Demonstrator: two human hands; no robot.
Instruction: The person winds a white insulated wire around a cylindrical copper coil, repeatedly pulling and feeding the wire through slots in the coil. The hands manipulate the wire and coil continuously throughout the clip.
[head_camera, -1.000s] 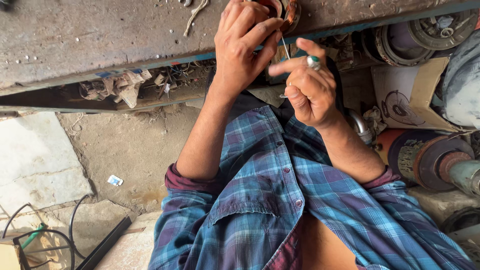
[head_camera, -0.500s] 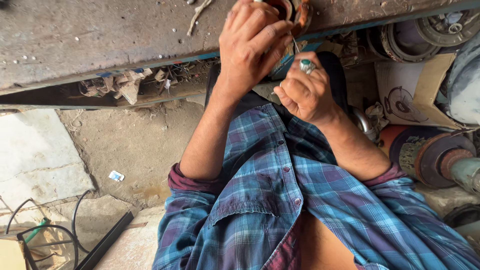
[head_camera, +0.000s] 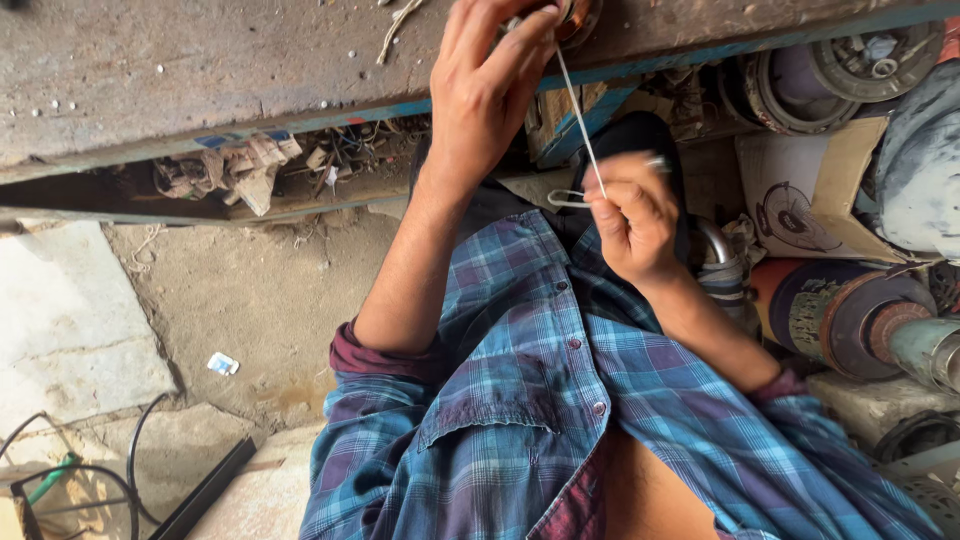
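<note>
The right hand (head_camera: 632, 222) has moved down from the counter (head_camera: 230, 70), pinching a white cord (head_camera: 580, 125) now pulled tight, while the left hand (head_camera: 490, 85) still holds the copper coil (head_camera: 578, 18) at top center.

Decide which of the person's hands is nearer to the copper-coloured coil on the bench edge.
Left. The left hand is on the copper-coloured coil; the right hand is lower, off the bench, pulling a white string from it.

Left hand (head_camera: 490, 90) on the workbench (head_camera: 200, 70), right hand (head_camera: 630, 220) below, perhaps a string (head_camera: 580, 125) between.
</note>
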